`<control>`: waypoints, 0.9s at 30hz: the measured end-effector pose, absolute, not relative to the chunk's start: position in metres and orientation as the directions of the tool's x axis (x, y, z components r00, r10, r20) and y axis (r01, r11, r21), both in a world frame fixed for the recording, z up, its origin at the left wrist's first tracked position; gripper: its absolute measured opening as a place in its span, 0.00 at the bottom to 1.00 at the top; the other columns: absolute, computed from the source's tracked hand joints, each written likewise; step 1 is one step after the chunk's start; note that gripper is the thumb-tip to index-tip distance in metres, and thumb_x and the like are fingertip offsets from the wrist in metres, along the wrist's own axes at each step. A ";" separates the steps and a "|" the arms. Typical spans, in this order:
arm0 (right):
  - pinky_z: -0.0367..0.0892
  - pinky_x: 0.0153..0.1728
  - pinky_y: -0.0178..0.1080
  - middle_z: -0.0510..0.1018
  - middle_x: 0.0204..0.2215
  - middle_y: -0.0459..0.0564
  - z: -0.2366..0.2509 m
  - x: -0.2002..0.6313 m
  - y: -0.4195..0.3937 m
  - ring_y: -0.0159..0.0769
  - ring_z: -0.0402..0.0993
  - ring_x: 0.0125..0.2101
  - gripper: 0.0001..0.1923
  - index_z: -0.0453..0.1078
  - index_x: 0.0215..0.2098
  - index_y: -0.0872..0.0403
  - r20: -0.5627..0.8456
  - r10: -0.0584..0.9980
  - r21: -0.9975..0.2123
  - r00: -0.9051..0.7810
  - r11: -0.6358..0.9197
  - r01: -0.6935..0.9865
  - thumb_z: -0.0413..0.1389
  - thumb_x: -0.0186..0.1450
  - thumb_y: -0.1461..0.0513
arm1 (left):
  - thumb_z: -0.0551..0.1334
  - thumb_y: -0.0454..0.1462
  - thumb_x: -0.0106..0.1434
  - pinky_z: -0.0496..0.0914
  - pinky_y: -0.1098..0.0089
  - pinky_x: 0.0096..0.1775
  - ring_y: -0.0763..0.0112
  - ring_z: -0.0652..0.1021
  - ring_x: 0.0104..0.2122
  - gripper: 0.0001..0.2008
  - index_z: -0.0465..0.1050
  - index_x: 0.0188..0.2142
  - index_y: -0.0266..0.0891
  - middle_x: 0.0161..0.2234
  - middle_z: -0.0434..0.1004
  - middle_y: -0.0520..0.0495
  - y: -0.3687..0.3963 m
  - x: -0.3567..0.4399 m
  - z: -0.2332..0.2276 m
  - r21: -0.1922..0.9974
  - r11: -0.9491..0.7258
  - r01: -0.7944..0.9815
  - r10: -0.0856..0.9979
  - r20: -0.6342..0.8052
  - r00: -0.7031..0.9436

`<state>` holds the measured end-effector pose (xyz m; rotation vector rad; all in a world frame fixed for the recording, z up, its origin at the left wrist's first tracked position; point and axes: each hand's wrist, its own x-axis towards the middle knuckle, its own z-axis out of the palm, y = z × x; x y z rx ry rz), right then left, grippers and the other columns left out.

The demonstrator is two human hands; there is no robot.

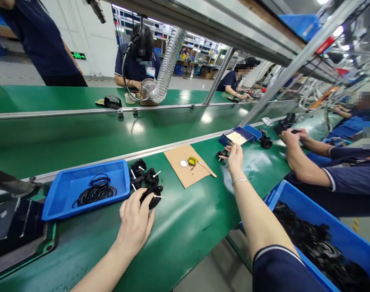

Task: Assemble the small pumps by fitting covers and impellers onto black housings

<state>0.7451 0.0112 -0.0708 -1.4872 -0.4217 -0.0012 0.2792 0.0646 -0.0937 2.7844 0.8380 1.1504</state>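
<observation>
Currently, your left hand point(135, 221) lies flat, fingers loosely spread, touching the nearest black round part point(151, 196) on the green bench point(185, 231), just beside the blue tray point(81, 190) of black rings point(96, 190). Your right hand point(235, 156) is extended, fingers pinched on a small black part point(223, 153), near the cardboard sheet point(187, 164).
</observation>
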 end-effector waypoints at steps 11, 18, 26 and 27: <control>0.71 0.33 0.30 0.77 0.38 0.45 -0.021 0.681 -0.024 0.27 0.79 0.33 0.15 0.62 0.50 0.47 0.281 0.324 -0.940 0.903 0.282 0.191 0.52 0.70 0.50 | 0.63 0.30 0.65 0.72 0.53 0.57 0.52 0.71 0.61 0.25 0.64 0.61 0.39 0.59 0.69 0.32 0.028 0.271 -0.077 0.391 -0.904 0.172 0.400 0.632 0.663; 0.77 0.28 0.39 0.81 0.43 0.52 0.026 0.506 -0.066 0.38 0.83 0.31 0.18 0.67 0.54 0.48 0.064 0.825 -0.973 0.561 0.175 -0.148 0.53 0.71 0.49 | 0.66 0.43 0.66 0.73 0.49 0.58 0.47 0.61 0.69 0.44 0.40 0.72 0.46 0.72 0.47 0.30 0.015 0.290 -0.040 0.841 -0.521 -0.144 0.481 0.429 0.765; 0.82 0.33 0.40 0.82 0.40 0.48 0.011 0.442 -0.064 0.41 0.84 0.40 0.16 0.73 0.52 0.43 0.030 0.956 -0.897 0.291 0.155 -0.414 0.59 0.67 0.50 | 0.60 0.42 0.70 0.78 0.57 0.53 0.54 0.77 0.57 0.26 0.57 0.65 0.57 0.62 0.71 0.41 -0.003 0.274 -0.055 0.951 -0.081 -0.297 0.586 0.287 0.758; 0.82 0.33 0.39 0.83 0.41 0.47 0.013 0.451 -0.060 0.40 0.84 0.41 0.15 0.73 0.51 0.41 0.050 0.950 -0.899 0.309 0.177 -0.400 0.59 0.68 0.51 | 0.58 0.43 0.71 0.79 0.58 0.52 0.55 0.78 0.56 0.23 0.59 0.63 0.58 0.60 0.74 0.42 -0.004 0.272 -0.057 0.956 -0.045 -0.291 0.602 0.258 0.755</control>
